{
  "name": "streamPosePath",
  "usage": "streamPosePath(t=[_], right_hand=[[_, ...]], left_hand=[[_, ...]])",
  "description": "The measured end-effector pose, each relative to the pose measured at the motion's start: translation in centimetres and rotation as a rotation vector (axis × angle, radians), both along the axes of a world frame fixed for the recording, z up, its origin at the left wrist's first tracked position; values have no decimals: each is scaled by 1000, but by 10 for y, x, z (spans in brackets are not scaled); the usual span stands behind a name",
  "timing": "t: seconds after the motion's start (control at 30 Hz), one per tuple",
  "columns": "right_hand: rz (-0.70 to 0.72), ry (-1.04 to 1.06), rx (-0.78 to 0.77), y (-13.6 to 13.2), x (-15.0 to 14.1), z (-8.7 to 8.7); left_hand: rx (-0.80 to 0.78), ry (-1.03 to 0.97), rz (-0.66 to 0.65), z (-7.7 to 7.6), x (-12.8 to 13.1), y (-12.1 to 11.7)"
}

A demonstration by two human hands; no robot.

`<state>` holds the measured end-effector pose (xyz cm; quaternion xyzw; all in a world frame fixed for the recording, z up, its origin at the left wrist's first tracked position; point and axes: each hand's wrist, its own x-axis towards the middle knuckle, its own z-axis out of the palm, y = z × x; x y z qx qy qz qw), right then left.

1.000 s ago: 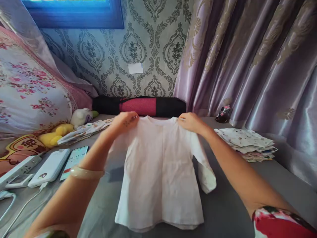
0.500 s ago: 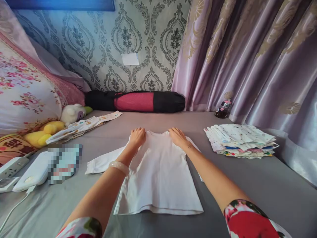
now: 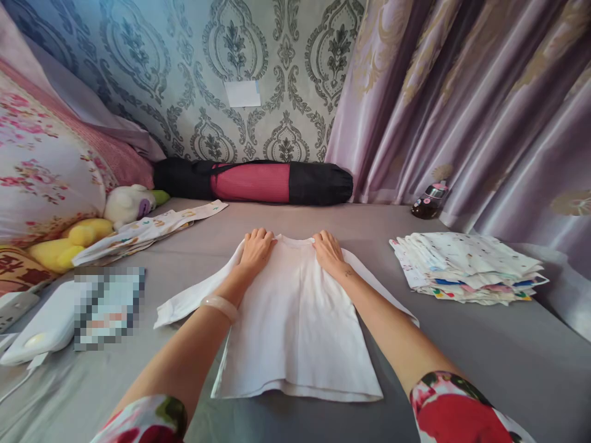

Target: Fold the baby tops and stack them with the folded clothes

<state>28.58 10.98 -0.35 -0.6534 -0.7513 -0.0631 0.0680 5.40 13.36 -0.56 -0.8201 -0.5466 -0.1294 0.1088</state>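
Note:
A small white long-sleeved shirt lies flat on the grey sheet, neckline away from me, sleeves spread to both sides. My left hand rests palm down on its left shoulder, fingers stretched out flat. My right hand lies the same way on the right shoulder beside the collar. Neither hand grips the cloth. A pale bangle circles my left wrist.
A stack of folded printed clothes sits at the right. A black and pink roll bag lies along the wall. Printed cloth, plush toys, a white power bank and a phone lie at the left. Curtains hang right.
The shirt was held up by its shoulders a second ago; it now lies flat on the sheet. Both hands have gone from pinching the shoulders to pressing flat on them.

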Motion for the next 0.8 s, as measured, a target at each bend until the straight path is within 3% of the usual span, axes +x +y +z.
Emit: streamPosePath(t=[0.27,0.57,0.67,0.8], right_hand=[[-3,-100,95,37,-14,-5],[16,-70,14,47,-17,-5],[-5,40,-60,48,-12,-1],[-68,473,-277,53,15,10]], left_hand=[[74,115,10,4,-1,33],[-84,119,19,1,5,46],[-184,83,70,5,5,48],[-352,-81,273,16,-20,54]])
